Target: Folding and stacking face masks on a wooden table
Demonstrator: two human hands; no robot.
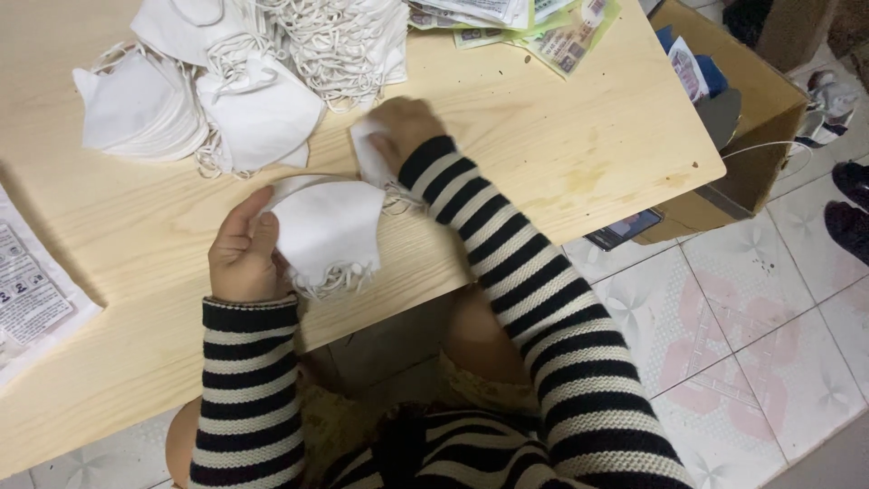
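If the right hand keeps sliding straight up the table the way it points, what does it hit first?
Most likely the heap of white masks with tangled ear loops just beyond the right hand, which presses a white mask on the wooden table. Depth is hard to judge.

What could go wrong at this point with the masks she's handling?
1. The left hand holds a stack of masks at the table edge; loose ear loops hang past it and might snag or drag masks to the floor.
2. The right hand presses on a single mask beside a tangled pile; its loops could catch there.
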